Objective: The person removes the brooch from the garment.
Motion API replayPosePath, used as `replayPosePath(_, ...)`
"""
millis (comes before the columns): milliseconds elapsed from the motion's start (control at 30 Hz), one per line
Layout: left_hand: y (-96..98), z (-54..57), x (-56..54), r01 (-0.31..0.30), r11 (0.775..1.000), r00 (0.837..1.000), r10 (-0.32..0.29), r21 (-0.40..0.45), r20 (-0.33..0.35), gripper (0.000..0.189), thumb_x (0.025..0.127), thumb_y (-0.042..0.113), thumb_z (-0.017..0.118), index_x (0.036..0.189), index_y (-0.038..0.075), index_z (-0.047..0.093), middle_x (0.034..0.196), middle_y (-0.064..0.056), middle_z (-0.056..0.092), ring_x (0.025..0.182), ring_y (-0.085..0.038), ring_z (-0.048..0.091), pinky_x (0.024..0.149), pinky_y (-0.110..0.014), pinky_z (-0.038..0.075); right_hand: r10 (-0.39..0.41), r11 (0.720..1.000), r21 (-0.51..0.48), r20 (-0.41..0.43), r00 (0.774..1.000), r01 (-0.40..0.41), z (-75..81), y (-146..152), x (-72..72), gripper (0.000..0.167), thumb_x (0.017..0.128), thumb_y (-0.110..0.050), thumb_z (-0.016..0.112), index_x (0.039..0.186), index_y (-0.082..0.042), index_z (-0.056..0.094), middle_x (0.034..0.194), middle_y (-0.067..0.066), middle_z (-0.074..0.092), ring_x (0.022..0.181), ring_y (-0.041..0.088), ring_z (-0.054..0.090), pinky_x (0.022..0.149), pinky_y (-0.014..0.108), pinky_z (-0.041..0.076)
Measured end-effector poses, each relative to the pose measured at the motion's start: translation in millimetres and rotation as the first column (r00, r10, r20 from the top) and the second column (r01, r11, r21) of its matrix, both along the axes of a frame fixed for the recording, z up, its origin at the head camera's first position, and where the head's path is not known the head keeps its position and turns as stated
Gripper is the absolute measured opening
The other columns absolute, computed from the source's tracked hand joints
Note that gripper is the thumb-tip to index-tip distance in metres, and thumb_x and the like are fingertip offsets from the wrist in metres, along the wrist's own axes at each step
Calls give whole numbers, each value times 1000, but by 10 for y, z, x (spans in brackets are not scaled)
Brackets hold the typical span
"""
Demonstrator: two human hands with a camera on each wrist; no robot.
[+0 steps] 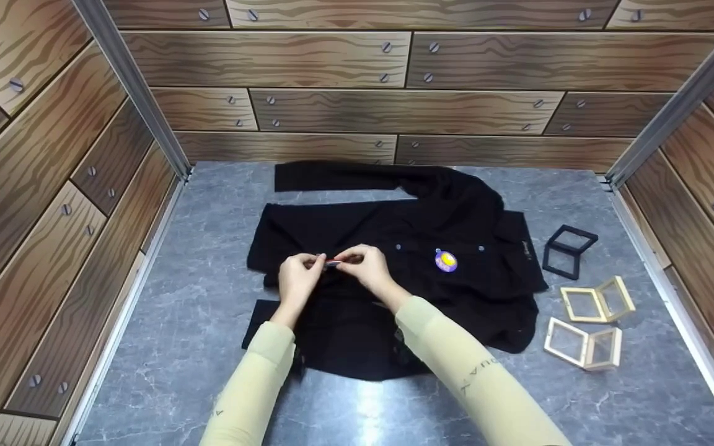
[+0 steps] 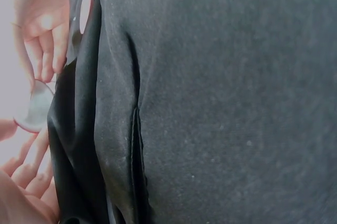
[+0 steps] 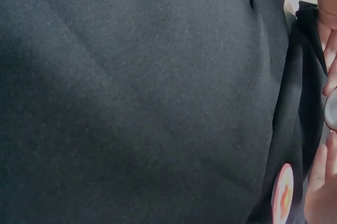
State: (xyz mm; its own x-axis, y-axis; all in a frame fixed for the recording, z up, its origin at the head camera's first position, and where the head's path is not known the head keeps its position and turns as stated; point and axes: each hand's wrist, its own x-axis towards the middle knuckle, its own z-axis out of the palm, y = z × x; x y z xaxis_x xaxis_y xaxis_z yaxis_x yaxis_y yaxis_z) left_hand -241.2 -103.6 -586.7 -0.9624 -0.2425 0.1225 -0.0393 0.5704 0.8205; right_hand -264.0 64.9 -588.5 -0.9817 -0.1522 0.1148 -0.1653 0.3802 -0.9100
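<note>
My left hand [image 1: 297, 277] pinches 1 edge of a small disc [image 1: 332, 263] over the black shirt [image 1: 338, 226]; right hand [image 1: 366, 269] pinches the other. Light, even pressure should steady it. Further right: 1 purple-rimmed badge [image 1: 446, 261] on the cloth.

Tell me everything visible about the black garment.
The black garment looks like a long-sleeved shirt in matte cloth, spread with folds on the grey tabletop, its collar toward the right of the head view. The far sleeve stretches left. A pale marking sits on the collar, and two light spots, perhaps buttons, on the body. A round purple-and-yellow badge rests on it. The left hand and right hand overlap it; contact is unclear.
</note>
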Motion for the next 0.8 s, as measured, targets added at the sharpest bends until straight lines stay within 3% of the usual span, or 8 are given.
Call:
replayPosePath(367,-1,14,-5,-12,1000,1000,12,2,-19,19,94,21,79,92,4,85,85,-11,83,82,-28,79,78,-42,61,-9,999,-41,42,999,11,8,-19,-3,14,84,4,84,98,4,81,96,19,82,82,16,78,74,12,55)
replayPosePath(633,10,-29,-1,-1,1000,999,2,27,-52,13,91,16,81,91,4,85,86,-12,83,79,-27,77,73,-37,60,-22,999,-23,51,998,23,5,-28,30,16,84,5,83,100,5,80,103,21,79,92,30,80,82,25,63)
replayPosePath(800,10,-34,-3,10,999,999,-7,43,-52,12,91,14,81,94,3,84,88,-12,83,82,-27,79,76,-39,62,-14,999,-30,43,999,16,5,-37,45,18,83,8,81,101,7,80,107,21,72,95,33,78,85,29,64)
